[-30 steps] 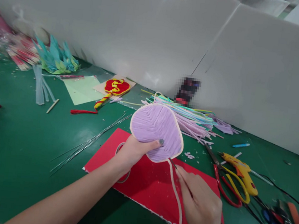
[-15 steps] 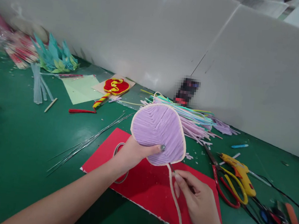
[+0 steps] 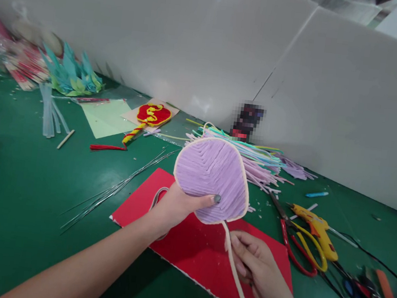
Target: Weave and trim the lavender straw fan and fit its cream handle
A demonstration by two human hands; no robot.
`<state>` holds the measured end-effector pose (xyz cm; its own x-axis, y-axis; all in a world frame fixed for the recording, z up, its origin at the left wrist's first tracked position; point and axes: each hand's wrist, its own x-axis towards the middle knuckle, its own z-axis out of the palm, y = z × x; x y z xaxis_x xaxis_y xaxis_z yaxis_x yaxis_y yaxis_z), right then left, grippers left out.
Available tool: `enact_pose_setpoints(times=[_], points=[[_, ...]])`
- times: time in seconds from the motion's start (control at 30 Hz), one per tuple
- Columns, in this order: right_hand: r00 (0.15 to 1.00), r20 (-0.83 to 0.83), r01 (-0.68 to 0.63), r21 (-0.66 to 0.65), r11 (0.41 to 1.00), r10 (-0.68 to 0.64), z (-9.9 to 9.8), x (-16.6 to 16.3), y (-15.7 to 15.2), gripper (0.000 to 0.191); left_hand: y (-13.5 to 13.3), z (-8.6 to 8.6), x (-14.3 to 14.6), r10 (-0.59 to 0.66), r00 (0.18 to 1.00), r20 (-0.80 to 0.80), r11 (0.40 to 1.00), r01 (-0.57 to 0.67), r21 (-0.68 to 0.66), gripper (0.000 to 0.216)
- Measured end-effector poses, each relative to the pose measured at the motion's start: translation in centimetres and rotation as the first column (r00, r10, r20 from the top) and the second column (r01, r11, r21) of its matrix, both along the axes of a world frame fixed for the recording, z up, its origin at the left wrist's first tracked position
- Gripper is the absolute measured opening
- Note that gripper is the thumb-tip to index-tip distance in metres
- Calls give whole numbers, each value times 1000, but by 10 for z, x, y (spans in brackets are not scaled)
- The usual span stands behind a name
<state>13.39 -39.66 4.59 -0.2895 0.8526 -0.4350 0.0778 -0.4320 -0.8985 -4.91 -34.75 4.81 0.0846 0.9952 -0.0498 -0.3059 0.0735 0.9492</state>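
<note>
My left hand grips a lilac fan-shaped piece made of ribbed pipe cleaners with a cream edging, held up above a red sheet. The thumb lies across the piece's lower face. A cream cord hangs from the piece's bottom tip. My right hand is curled round that cord just below the tip, over the red sheet.
Red-handled scissors and a yellow glue gun lie to the right, with tangled cables beyond. A heap of coloured pipe cleaners sits behind the piece. Thin wires, a red-and-yellow ornament and glue sticks lie left.
My right hand has turned palm-up and closed round the cream cord; the thin tool it held earlier no longer shows. The lilac piece has shifted slightly right and lower.
</note>
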Motion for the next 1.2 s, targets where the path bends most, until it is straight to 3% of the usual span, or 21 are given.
enact_pose_setpoints(times=[0.1, 0.2, 0.27, 0.37, 0.43, 0.5, 0.57, 0.63, 0.73, 0.83, 0.93, 1.07, 1.2], points=[[990, 141, -9, 161, 987, -14, 4, 0, 0, 34, -1, 0, 0, -20, 999, 36, 1000, 20, -15, 63], [918, 372, -35, 413, 910, -133, 7, 0, -3, 29, -1, -1, 1, -16, 997, 76, 999, 19, -46, 62], [820, 491, -75, 601, 796, -293, 6, -1, -7, 25, -1, -2, 3, 0, 996, 85, 997, 7, -78, 61], [653, 526, -271, 834, 481, -545, 0, -2, -13, 18, -1, -4, 6, 41, 995, 89, 993, -30, -118, 61], [571, 512, -425, 853, 302, -642, -3, -3, -14, 16, -2, -5, 8, 74, 993, 95, 990, -62, -123, 61], [520, 505, -511, 830, 224, -689, -6, -5, -14, 17, -3, -6, 9, 98, 991, 91, 989, -86, -121, 61], [518, 493, -513, 833, 208, -699, -8, -6, -12, 17, -3, -5, 9, 108, 992, 70, 989, -99, -112, 60], [564, 485, -435, 862, 259, -669, -8, -7, -10, 15, -3, -4, 9, 102, 994, 38, 990, -98, -98, 59], [674, 498, -237, 846, 478, -546, -7, -5, -7, 17, -2, -3, 7, 92, 996, -11, 993, -93, -69, 57], [801, 497, -105, 667, 738, -335, -3, -1, -4, 22, -1, -1, 6, 79, 995, -55, 996, -81, -37, 58], [907, 396, -49, 439, 897, -145, 1, 3, 0, 27, -1, 0, 6, 58, 994, -90, 998, -60, -16, 60], [993, 114, -3, 106, 994, -9, -1, 6, 2, 33, -1, -1, 6, 38, 994, -104, 999, -37, 9, 62], [992, -125, 12, -142, 990, -30, -9, 8, 2, 33, -2, -3, 5, -1, 997, -82, 1000, 3, 18, 63]])
